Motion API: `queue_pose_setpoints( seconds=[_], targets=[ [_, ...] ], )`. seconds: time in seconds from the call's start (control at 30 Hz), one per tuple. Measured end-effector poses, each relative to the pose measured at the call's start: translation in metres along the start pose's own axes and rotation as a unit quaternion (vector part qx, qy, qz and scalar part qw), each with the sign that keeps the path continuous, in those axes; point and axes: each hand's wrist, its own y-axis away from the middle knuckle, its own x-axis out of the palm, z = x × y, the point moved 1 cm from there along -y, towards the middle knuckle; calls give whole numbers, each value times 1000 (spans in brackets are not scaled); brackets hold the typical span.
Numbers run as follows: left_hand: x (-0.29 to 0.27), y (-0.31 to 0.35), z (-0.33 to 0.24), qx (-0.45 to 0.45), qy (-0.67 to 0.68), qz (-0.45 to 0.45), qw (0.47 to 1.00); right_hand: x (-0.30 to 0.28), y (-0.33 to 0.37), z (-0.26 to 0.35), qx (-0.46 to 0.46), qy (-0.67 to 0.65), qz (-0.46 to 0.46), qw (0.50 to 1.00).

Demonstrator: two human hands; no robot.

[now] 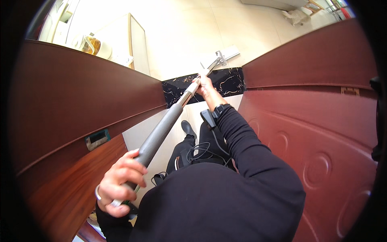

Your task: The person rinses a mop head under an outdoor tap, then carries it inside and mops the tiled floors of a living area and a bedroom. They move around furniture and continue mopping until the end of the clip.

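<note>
Black fabric top [213,201] — tubular pole [168,118]

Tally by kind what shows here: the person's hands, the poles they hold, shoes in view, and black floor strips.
Hands: 2, the left hand and the right hand
Pole: 1, held by both
Shoe: 1 in clear view
Black floor strip: 1
Total: 5

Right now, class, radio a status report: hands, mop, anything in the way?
Left hand gripping mop high, right hand lower. Mop head past dark threshold, over pale floor. Red door close on right.
</note>
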Motion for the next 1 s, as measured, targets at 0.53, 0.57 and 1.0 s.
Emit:
queue_pose_setpoints(
  seconds=[0.53,0.57,1.0],
  targets=[
    [-35,-47,-86,184,-11,-502,845,93,56,10,353,174,57,918],
    [-32,-55,-101,193,-10,-537,821,104,64,-3,371,154,38,915],
    [-42,-127,-21,216,-30,-232,948,191,-65,7,256,92,45,961]
  ],
)
